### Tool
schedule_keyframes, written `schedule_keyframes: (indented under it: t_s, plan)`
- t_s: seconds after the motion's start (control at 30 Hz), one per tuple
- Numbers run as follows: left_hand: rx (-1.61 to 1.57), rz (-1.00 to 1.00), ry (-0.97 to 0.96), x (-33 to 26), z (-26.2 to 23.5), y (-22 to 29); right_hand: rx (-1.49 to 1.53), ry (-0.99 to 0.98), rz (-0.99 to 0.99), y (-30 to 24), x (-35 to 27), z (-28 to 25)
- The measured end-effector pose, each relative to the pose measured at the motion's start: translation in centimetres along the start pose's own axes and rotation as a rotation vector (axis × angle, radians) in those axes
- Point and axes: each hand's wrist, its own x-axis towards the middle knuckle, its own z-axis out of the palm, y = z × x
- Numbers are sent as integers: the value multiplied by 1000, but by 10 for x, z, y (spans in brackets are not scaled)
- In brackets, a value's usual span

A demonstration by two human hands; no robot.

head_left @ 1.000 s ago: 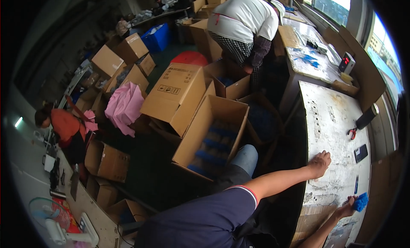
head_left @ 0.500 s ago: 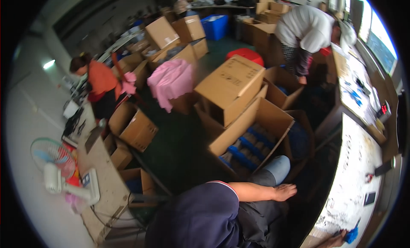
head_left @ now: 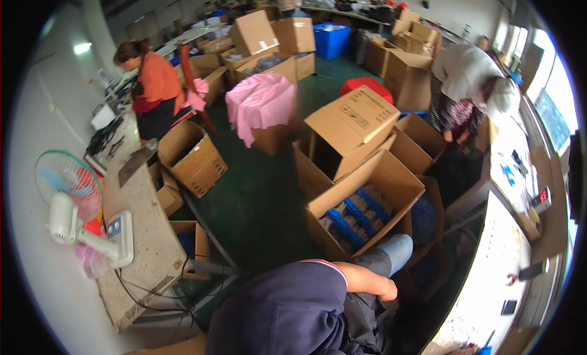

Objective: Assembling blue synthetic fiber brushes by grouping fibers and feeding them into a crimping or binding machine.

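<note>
Resting on the person's own lap, the left hand (head_left: 384, 289) lies at the end of a bare forearm that comes out of a dark blue sleeve; its fingers are curled downward over the grey trousers, and whether that grip is closed on anything cannot be told. The right hand is not clearly in view; only a sliver of something shows at the lower right edge.

Just ahead of the knee (head_left: 397, 248) stands an open box (head_left: 367, 205) tilted toward the person, with rows of blue parts (head_left: 354, 217) inside. Behind it another box (head_left: 354, 119) leans across a third open one. Farther back a pink cloth (head_left: 260, 104) is draped over a box.

To the right runs a pale counter (head_left: 489, 281) with small dark items on it; a person in a white top (head_left: 465, 73) bends over boxes near its far end. To the left a second counter (head_left: 143, 232) carries a fan (head_left: 67, 190), and a person in orange (head_left: 156, 83) works beyond it. The floor (head_left: 257, 196) is dark green.
</note>
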Motion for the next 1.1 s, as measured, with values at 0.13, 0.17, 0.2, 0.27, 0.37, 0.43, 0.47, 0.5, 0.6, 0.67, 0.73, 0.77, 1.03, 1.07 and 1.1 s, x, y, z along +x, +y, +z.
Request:
schedule_keyframes:
  t_s: [0.13,0.17,0.2,0.27,0.37,0.43,0.47,0.5,0.6,0.67,0.73,0.77,1.03,1.07,1.1]
  plan:
    - [-30,91,2,-6,-22,3,-216,-94,61,-13,21,-39]
    - [-83,63,0,-12,-22,2,-155,-53,146,-23,15,-33]
    - [-126,32,4,-14,-24,-2,-78,-12,220,-35,12,-25]
    - [-129,56,-22,-11,-28,-4,-59,-71,226,-55,16,-50]
    - [-139,103,-96,-18,-50,17,-141,57,168,-111,1,-107]
    - [-154,54,-124,-16,-35,4,-233,-17,140,-121,-9,-119]
    - [-129,69,-178,-13,-55,27,-220,33,138,-118,-1,-169]
    - [-116,43,-170,-15,-48,23,-249,24,110,-120,-13,-174]
    - [-85,11,-175,-17,-39,19,-169,174,103,-124,-40,-169]
    - [-83,-12,-168,-23,-39,17,-164,79,114,-146,-50,-152]
    - [-82,-21,-152,-29,-38,13,-180,84,65,-160,-58,-131]
    - [-49,-25,-151,-29,-38,13,-182,88,98,-156,-53,-128]
    - [99,-28,-110,-21,-49,16,-105,136,79,-152,-40,-125]
    - [83,-3,-121,-20,-59,24,-159,202,62,-153,-33,-130]
    - [33,22,-74,-28,-67,22,-120,184,58,-163,-38,-120]
